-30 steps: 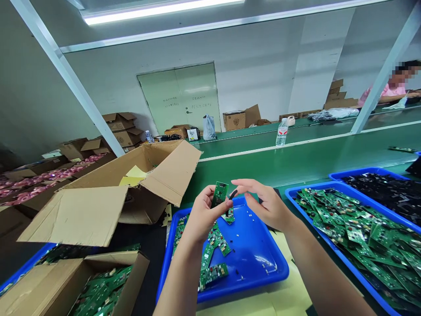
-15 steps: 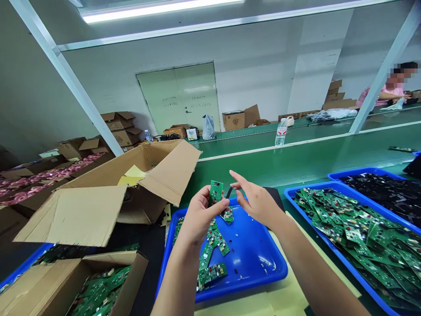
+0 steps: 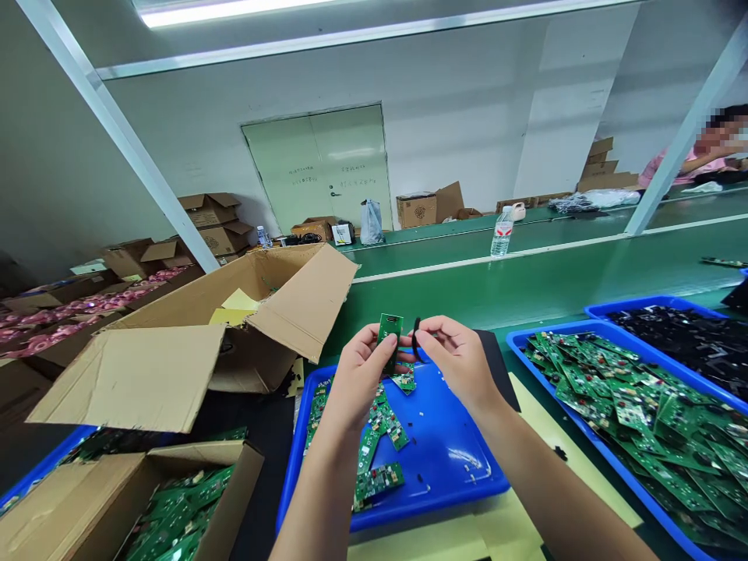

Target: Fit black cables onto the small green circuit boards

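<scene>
Fingers (image 3: 383,354) of the left hand (image 3: 354,375) pinch a circuit board (image 3: 386,324) near-upright above the blue tray (image 3: 435,425), presumably placed to catch drops; the right hand (image 3: 459,354) pinches a black strip (image 3: 416,338) just beside the board, apparently for control.

Circuit board (image 3: 389,322), black strip (image 3: 416,338) in hands (image 3: 359,374)

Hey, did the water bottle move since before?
No, the water bottle hasn't moved: it stands just as far right of the pale doors as before.
</scene>
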Available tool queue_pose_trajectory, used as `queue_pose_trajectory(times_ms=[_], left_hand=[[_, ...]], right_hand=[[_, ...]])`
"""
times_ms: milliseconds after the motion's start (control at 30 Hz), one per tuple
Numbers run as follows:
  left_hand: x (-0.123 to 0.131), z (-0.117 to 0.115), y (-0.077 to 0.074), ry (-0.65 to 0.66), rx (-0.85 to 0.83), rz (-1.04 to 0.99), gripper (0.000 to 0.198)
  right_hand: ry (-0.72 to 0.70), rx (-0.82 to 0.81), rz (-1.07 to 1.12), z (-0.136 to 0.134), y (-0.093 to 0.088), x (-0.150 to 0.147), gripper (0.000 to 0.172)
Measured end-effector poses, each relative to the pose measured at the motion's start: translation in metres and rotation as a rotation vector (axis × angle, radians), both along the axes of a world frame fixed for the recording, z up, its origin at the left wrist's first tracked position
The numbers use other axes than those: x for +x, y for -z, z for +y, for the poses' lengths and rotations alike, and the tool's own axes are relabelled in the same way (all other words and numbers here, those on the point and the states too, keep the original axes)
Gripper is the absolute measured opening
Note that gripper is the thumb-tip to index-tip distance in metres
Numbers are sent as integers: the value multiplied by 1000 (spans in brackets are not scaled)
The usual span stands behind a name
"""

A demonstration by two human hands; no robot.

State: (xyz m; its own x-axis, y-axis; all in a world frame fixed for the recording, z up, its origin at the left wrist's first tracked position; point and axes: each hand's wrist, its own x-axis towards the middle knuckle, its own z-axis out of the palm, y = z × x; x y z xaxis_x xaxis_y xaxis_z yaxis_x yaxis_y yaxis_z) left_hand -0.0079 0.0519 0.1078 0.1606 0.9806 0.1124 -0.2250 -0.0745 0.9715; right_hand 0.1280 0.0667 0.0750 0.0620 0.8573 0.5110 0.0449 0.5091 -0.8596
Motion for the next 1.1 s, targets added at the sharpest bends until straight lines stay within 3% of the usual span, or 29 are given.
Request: queue_pose_trajectory(times_ms=[300,467,633,833,1100], left_hand=[[-8,2,-3,-89,-29,56,27],[-7,1,-3,10,12,119,23],[0,-2,-2,126,72,228,15],[2,-4,-2,159,125,337,17],[5,-10,-9,187,58,428,16]], right_hand=[[68,121,85,-5,-7,14,13],[-42,170,-301,-13,-16,29,13],[-9,306,-642,-22,-25,32,15],[-10,374,-781,-24,-26,32,17],[26,381,-877,-24,-27,34,17]])
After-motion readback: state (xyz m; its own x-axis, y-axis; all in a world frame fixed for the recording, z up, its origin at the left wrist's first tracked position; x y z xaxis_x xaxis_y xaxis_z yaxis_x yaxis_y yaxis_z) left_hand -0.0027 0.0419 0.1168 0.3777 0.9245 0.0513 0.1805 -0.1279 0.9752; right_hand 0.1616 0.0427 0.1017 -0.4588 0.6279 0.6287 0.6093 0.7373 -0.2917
